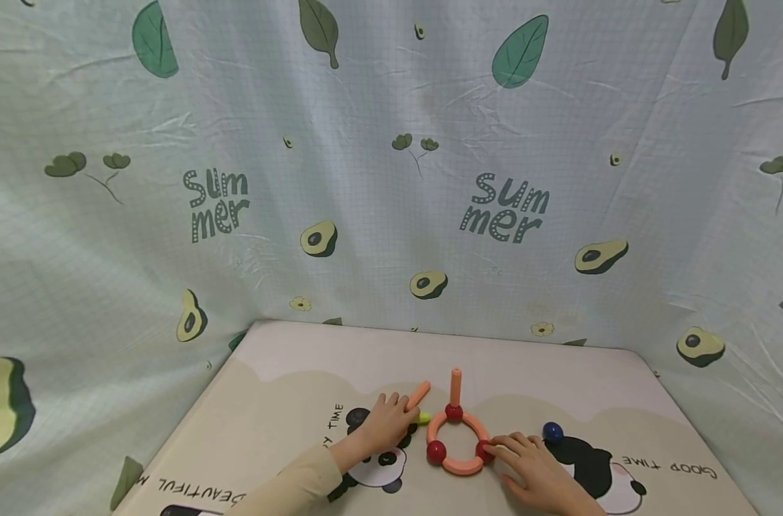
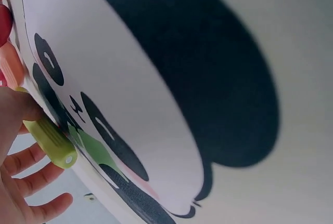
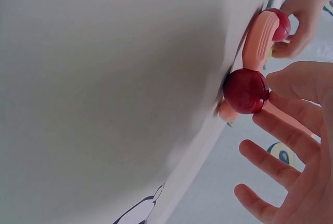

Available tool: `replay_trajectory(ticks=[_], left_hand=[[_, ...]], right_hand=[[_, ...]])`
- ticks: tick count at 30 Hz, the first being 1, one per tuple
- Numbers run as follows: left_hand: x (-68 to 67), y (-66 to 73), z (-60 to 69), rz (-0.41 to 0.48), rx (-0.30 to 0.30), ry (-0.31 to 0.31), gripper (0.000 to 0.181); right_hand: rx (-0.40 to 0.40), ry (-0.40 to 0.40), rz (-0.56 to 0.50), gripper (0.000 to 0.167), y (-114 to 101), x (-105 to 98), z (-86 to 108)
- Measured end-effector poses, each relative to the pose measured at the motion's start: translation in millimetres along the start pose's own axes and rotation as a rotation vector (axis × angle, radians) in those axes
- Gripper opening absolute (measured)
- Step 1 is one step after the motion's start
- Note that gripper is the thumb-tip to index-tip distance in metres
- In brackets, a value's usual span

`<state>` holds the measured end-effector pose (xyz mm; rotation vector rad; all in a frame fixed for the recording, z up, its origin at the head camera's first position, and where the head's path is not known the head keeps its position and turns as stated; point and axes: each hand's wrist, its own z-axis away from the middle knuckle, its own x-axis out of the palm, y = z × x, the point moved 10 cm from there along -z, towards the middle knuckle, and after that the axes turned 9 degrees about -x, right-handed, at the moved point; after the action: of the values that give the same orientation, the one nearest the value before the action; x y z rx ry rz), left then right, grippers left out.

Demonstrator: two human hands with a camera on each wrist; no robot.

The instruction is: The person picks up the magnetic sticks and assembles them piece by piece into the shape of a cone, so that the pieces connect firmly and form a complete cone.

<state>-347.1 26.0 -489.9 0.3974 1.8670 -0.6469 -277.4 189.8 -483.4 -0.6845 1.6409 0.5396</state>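
A ring of curved orange magnetic rods (image 1: pixel 463 466) and red balls lies on the table, with a straight orange rod (image 1: pixel 455 387) joined to its far ball. My left hand (image 1: pixel 385 424) pinches a short green rod (image 2: pixel 54 143) between thumb and fingers, left of the ring. A loose straight orange rod (image 1: pixel 419 395) lies by its fingertips; whether they touch it I cannot tell. With nearly straight fingers, my right hand (image 1: pixel 536 469) touches the ring's right red ball (image 3: pixel 244 91). Another red ball (image 1: pixel 436 452) sits at the ring's left.
A dark blue ball (image 1: pixel 552 432) rests behind the right hand. The table mat (image 1: pixel 275 373) carries printed animals and lettering. A pale curtain (image 1: pixel 378 179) with avocado prints hangs along the table's far edge and sides.
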Motion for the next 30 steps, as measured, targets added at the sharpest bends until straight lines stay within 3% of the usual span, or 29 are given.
replay_trajectory(ticks=[6,10,22,30], left_hand=[[-8.9,-2.6,0.0,0.087,-0.013,0.056,0.023],[-16.9,-2.0,-0.6,0.171,-0.011,0.097,0.022],[-38.0,9.5,-7.9,0.396,-0.025,0.115,0.023],[-51.6,23.1,-10.6,0.633,0.038,0.142,0.032]], right_hand=[[-0.041,0.048,0.044,0.043,-0.5,-2.7,0.5],[-0.03,0.033,0.036,0.042,0.9,-0.5,0.9],[-0.013,0.007,0.006,0.037,0.6,0.5,0.4],[-0.087,0.084,0.075,0.036,-5.8,-3.5,4.1]])
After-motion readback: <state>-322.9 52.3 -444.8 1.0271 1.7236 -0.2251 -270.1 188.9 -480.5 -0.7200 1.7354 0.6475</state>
